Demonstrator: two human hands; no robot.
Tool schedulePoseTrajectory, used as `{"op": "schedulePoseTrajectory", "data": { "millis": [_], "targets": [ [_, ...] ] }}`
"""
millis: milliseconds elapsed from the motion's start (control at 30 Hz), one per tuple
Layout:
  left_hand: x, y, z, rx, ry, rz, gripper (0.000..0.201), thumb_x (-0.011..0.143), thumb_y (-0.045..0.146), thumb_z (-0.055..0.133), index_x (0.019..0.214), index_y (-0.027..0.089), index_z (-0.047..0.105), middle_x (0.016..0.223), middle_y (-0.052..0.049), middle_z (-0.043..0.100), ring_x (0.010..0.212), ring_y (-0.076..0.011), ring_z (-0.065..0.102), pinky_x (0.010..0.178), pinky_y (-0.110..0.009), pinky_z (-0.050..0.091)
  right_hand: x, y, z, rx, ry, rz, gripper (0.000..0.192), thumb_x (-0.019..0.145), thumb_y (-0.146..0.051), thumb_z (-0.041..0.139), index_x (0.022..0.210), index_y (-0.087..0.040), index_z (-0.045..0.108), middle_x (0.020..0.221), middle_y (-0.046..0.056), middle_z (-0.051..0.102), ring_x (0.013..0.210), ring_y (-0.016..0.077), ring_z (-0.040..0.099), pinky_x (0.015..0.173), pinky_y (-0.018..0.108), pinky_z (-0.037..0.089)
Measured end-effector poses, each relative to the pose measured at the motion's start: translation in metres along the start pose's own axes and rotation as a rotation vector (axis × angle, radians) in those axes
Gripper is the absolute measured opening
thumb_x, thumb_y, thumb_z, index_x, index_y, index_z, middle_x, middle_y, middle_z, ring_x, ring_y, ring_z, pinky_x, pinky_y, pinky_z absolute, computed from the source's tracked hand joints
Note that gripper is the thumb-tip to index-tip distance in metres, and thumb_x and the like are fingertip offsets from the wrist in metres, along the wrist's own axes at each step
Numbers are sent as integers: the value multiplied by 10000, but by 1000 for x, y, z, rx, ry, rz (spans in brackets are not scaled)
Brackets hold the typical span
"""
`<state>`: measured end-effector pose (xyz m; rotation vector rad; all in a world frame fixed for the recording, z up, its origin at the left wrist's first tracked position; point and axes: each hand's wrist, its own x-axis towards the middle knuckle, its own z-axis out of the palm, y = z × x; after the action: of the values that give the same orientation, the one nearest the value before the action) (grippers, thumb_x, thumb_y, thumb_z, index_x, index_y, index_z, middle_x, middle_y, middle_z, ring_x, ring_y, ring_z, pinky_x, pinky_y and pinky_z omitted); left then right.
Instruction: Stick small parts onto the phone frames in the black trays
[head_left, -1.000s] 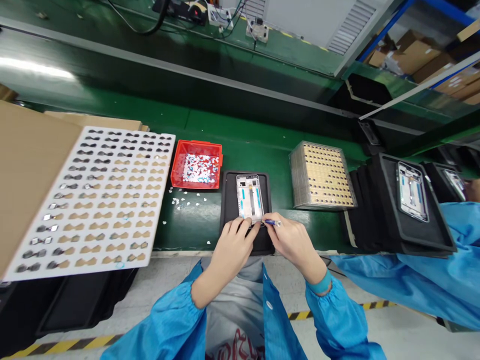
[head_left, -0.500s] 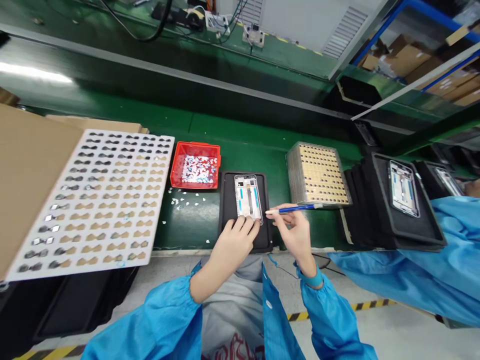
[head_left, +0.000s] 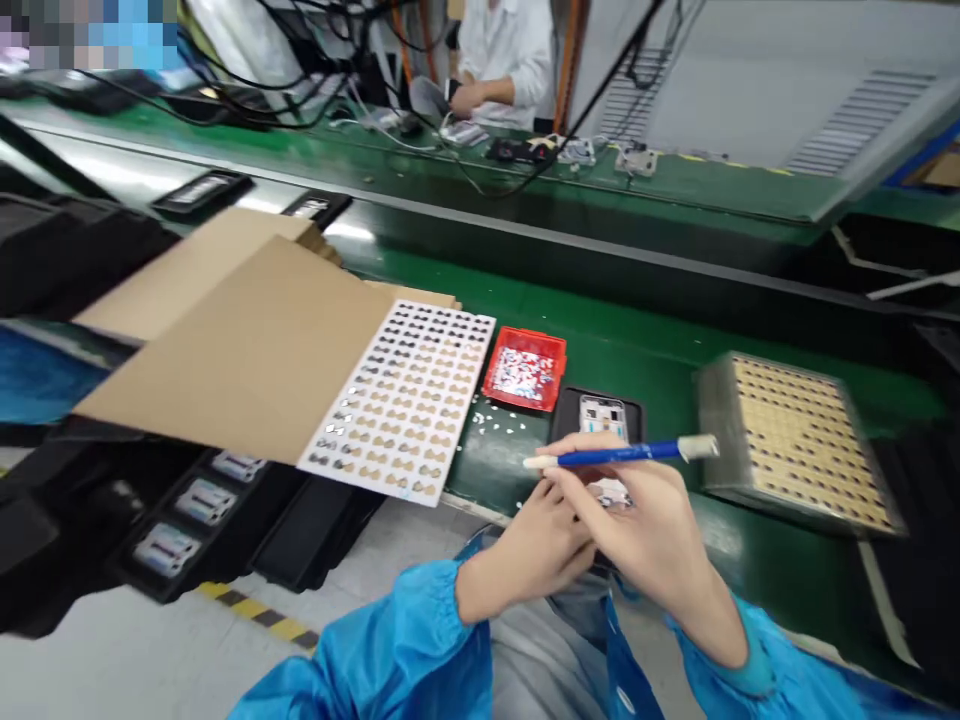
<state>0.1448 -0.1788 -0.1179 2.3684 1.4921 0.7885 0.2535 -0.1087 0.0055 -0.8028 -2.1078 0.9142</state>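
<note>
The right hand [head_left: 645, 530] grips a blue pen-like tool [head_left: 622, 455] level above the black tray [head_left: 637, 412] holding a phone frame [head_left: 602, 415]; the left hand [head_left: 536, 550], fingers curled, rests at the tray's near edge. Judged mid-placement: next wants the tip steered onto the frame. The red bin [head_left: 525, 368] and parts sheet [head_left: 409, 400] crowd the left; the stacked trays [head_left: 802, 440] stand right

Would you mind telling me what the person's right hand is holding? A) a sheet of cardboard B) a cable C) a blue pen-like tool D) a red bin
C: the right hand grips a blue pen-like tool, held roughly level above the black tray.
</note>
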Motion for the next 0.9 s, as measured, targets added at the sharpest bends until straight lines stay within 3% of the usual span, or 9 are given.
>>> {"op": "schedulePoseTrajectory", "data": {
  "millis": [100,200,267,333,500,633,733,833,900],
  "targets": [
    [-33,-30,-35,23,285,-137,308,1071,231,530,1308,221,727,1390,-127,726,1380,-302,607,1155,-474,518,52,4,31,109,-118,22,80,1012,-218,748,1089,-220,770,977,37,852,857,225,839,784,299,685],
    [-63,-75,-69,250,499,-523,360,1096,239,472,1351,224,725,1419,-149,710,1424,-347,567,1198,-563,480,112,17,84,63,-277,-10,104,972,-146,771,1065,-182,746,976,54,850,891,228,827,841,313,654],
    [-75,-104,-85,401,495,-711,403,1096,282,459,1389,202,723,1501,-187,661,1452,-409,534,1194,-630,466,147,21,123,-102,-351,-21,125,994,-118,724,1105,-173,738,1062,85,849,996,253,816,914,344,632],
    [-81,-124,-93,485,425,-790,444,1089,313,455,1426,189,717,1549,-206,630,1453,-442,529,1179,-658,469,171,21,159,-296,-401,1,177,1046,-150,656,1207,-179,724,1161,115,837,1106,285,796,978,381,612],
    [-81,-137,-94,544,353,-817,468,1075,335,476,1461,226,717,1546,-180,653,1406,-431,578,1157,-629,494,186,17,205,-412,-423,45,277,1085,-155,587,1352,-170,662,1230,179,818,1198,344,771,1048,444,581],
    [-81,-138,-92,529,372,-814,465,1073,324,483,1458,215,720,1555,-185,648,1384,-426,597,1136,-615,506,185,17,205,-364,-388,74,259,1061,-130,636,1317,-157,672,1201,192,825,1209,364,776,1069,483,583],
    [-84,-139,-97,464,418,-810,431,1050,319,532,1413,208,736,1530,-180,667,1374,-420,607,1130,-605,515,178,15,187,-282,-352,93,174,1077,-158,630,1243,-161,683,1179,162,834,1148,305,808,1008,426,630],
    [-82,-127,-108,303,555,-757,364,1066,308,514,1328,205,744,1425,-157,726,1327,-370,653,1121,-561,540,151,16,148,101,-351,207,135,1069,-277,675,1165,-183,665,1065,111,850,936,239,854,753,306,675],
    [-76,-108,-113,157,666,-662,318,1096,297,492,1292,225,731,1349,-121,755,1291,-308,687,1114,-494,558,120,21,109,443,-355,322,248,1006,-394,767,1099,-190,662,982,102,849,838,246,856,625,276,656]
  ]
}}
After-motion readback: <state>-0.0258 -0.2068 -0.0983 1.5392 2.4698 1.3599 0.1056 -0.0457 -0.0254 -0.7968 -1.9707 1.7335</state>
